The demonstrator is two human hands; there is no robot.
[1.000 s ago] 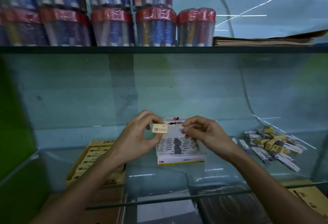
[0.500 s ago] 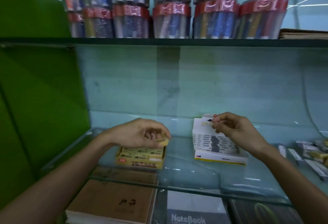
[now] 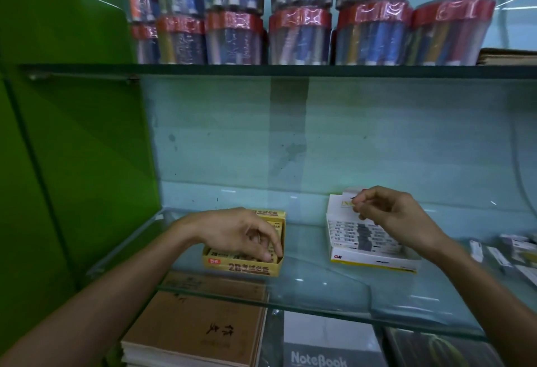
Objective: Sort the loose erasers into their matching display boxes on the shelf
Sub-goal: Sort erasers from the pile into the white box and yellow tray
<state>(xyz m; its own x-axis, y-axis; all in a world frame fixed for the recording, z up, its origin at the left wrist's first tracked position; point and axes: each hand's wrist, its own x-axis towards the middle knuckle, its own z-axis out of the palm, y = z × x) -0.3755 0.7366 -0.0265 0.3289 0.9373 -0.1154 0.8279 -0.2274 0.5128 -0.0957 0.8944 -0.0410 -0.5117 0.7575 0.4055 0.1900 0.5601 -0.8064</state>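
Under the left hand (image 3: 241, 233) sits the yellow eraser box (image 3: 247, 268), fingertips inside.

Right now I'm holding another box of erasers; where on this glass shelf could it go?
Bare glass lies between the yellow box and the white box, and left of the yellow box toward the green wall. The right end is crowded with loose erasers.

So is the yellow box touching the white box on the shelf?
Apart. The head view shows bare glass shelf between the yellow box and the white box.
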